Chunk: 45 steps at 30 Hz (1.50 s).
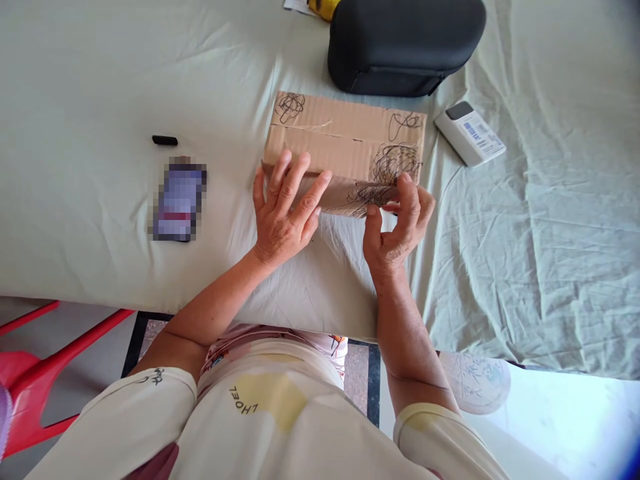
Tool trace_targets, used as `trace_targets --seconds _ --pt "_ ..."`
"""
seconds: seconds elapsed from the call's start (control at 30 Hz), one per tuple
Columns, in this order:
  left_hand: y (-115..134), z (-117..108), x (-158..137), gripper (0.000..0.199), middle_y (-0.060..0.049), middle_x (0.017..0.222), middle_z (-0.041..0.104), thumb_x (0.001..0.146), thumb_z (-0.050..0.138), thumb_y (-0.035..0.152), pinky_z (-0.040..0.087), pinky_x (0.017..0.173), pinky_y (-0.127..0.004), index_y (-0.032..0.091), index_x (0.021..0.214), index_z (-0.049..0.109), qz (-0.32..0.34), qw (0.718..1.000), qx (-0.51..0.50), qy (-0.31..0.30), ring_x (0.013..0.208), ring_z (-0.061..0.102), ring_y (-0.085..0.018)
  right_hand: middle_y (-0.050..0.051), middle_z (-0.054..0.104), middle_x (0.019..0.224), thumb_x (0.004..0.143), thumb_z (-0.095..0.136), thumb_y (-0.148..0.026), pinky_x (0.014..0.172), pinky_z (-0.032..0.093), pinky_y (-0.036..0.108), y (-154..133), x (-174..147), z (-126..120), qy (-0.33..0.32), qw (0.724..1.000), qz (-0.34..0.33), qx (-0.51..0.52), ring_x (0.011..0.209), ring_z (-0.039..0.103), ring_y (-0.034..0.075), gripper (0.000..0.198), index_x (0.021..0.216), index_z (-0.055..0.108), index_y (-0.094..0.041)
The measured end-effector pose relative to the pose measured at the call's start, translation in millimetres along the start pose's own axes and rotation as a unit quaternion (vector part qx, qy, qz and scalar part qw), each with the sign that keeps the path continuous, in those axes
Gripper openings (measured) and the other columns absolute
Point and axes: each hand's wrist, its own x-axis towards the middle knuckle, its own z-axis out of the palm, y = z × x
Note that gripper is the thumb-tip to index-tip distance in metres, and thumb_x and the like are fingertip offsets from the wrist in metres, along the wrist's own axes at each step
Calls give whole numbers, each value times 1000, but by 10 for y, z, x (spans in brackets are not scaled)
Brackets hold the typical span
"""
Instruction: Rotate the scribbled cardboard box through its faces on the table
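A brown cardboard box point(345, 133) with black scribbles on its top and front lies on the cloth-covered table in front of me. My left hand point(290, 207) rests on the box's front left part, its fingers spread over the top edge and the front face. At the front right corner, my right hand point(397, 223) has its fingers bent around the box edge. The index fingertip touches the scribbled top edge and the thumb is against the front side. What its other fingers touch is partly hidden.
Behind the box stands a black case point(405, 43), with a yellow object point(324, 8) beside it. A white power bank point(471, 135) lies to the right. A blurred phone point(179, 200) and a small black piece point(165, 141) lie left. A red chair point(35, 380) is lower left.
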Motion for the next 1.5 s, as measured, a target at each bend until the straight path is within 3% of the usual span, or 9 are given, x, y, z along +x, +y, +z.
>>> trace_targets --seconds 0.2,0.3,0.4,0.63,0.87,1.07,1.23,1.33,1.5 --pt "58 -39 -6 86 -10 172 43 83 60 90 13 135 -71 31 145 59 3 1000 28 12 169 18 -43 13 71 112 104 49 -56 88 65 52 -173 -127 0 -27 998 -53 -11 100 68 29 47 145 62 -37" --pt "58 12 -47 93 -9 174 39 79 57 97 18 135 -71 33 146 58 43 999 21 5 168 22 -43 8 72 109 104 50 -53 86 65 49 -364 -176 43 -10 982 -179 53 93 70 26 57 159 48 -37" --pt "61 72 -90 85 -6 175 37 84 46 97 25 136 -63 38 145 56 93 995 23 14 166 30 -37 5 75 107 105 52 -47 83 66 43 -481 -195 83 -40 971 -222 83 89 71 23 64 166 38 -38" --pt "103 43 -40 81 -4 172 40 84 49 96 35 130 -69 37 137 60 22 1000 13 -13 166 29 -39 8 75 101 106 44 -58 84 64 43 -320 -163 31 -57 994 -89 34 84 71 22 52 143 67 -31" --pt "4 68 -18 74 -3 176 32 92 50 88 29 133 -70 36 144 54 67 997 -39 -9 168 19 -42 8 73 126 108 39 -52 80 63 39 -114 -105 31 -25 998 -48 37 88 72 20 59 165 41 -34" --pt "-56 84 -54 69 -5 177 29 97 49 82 37 130 -67 36 148 48 80 996 -29 -10 168 22 -41 7 78 108 110 38 -46 69 64 35 -234 -89 11 13 1000 -24 -4 71 72 17 65 171 24 -30" --pt "-81 66 -67 66 -7 178 26 96 54 78 34 130 -70 36 147 46 91 995 -35 -3 168 20 -43 10 77 118 108 40 -46 72 64 37 -256 -105 25 -11 1000 17 12 81 76 20 71 173 18 -30" --pt "-117 59 -70 66 -9 179 24 97 54 76 36 130 -69 34 147 44 91 995 -44 11 169 18 -44 5 78 100 107 45 -47 70 62 35 -219 -103 38 -33 997 51 36 75 73 18 66 168 31 -29" --pt "-157 38 -83 64 -11 181 18 99 57 66 51 121 -60 32 150 39 68 996 -57 23 168 23 -41 -3 68 73 104 53 -49 69 57 30 -157 -46 47 -122 987 98 31 64 65 15 47 144 61 -25"
